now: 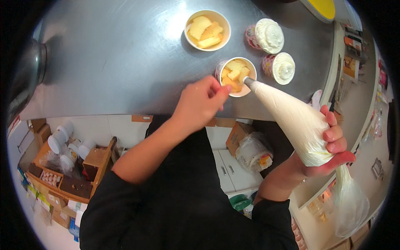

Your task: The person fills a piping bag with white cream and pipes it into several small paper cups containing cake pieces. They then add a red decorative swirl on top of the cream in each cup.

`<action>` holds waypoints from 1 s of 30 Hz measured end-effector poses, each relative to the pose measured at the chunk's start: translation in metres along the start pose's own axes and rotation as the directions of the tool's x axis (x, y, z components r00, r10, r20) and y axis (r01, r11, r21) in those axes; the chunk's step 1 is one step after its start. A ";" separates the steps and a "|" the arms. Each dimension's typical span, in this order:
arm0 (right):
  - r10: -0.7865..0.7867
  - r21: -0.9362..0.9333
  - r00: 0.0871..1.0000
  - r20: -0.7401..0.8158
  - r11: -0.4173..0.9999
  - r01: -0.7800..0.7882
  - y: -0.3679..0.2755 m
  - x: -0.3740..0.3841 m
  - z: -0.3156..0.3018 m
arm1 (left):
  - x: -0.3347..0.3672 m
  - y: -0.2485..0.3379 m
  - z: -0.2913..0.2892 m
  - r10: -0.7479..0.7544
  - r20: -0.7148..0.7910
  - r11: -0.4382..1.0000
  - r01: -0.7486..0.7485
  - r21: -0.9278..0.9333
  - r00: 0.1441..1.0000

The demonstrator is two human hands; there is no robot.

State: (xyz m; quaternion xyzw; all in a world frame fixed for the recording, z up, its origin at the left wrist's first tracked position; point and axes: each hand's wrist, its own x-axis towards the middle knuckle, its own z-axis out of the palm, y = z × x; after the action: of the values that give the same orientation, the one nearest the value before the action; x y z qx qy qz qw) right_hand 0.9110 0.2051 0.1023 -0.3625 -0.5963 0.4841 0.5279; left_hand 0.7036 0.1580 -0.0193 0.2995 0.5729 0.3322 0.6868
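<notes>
A white piping bag [289, 116] filled with pale cream is held at its wide end by the right hand [331, 146], whose fingers are wrapped closely around it; below that grip, the loose clear end of the bag [350, 204] is left hanging. The bag is slanted up and to the left over the edge of the steel table [125, 66], and its metal nozzle [248, 81] is pointed into the near paper cup [240, 92], at the right side of the rim. Yellow cake pieces [234, 71] are held in that cup, and no cream can be made out on them. The left hand [202, 98] is placed at the near left side of the same cup, with thumb and fingertips drawn close together at the rim — whether the rim is actually pinched between them cannot be told. Farther back and a little to the left, a second paper cup [225, 33] is likewise filled with cake pieces [206, 31]. To the right, two patterned cups are seen close to each other, the nearer one [268, 65] and the farther one [251, 38], each topped with swirled white cream. At the far left, a dark, shiny rounded vessel [25, 79] is partly shown; below the table, white tubs [59, 139] and cardboard boxes are seen — their contents mostly indistinct.
</notes>
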 end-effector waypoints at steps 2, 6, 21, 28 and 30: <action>0.001 0.020 0.996 0.089 1.000 -0.003 0.001 -0.001 -0.006 | -0.018 0.004 0.004 -0.124 0.158 0.992 0.125 0.007 0.980; -0.036 0.010 0.976 0.213 0.999 0.035 0.009 0.006 0.000 | -0.035 0.013 0.033 -0.039 0.385 0.840 0.238 -0.487 0.922; -0.108 0.013 0.963 0.246 0.994 0.108 0.027 0.041 0.050 | -0.006 0.038 0.054 0.068 0.298 0.382 0.251 -0.889 0.952; -0.115 -0.015 0.973 0.199 0.993 0.120 0.022 0.047 0.036 | 0.000 0.048 0.062 0.056 0.366 0.369 0.322 -0.872 0.929; -0.100 -0.029 0.973 0.210 0.994 0.108 0.020 0.047 0.031 | 0.000 0.051 0.065 0.037 0.382 0.368 0.342 -0.864 0.924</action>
State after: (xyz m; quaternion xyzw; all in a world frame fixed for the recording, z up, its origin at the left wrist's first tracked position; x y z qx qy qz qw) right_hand 0.8705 0.2487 0.0975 -0.2889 -0.6761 0.4789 0.4797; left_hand 0.7623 0.1866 0.0313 -0.1352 0.1900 0.4702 0.8512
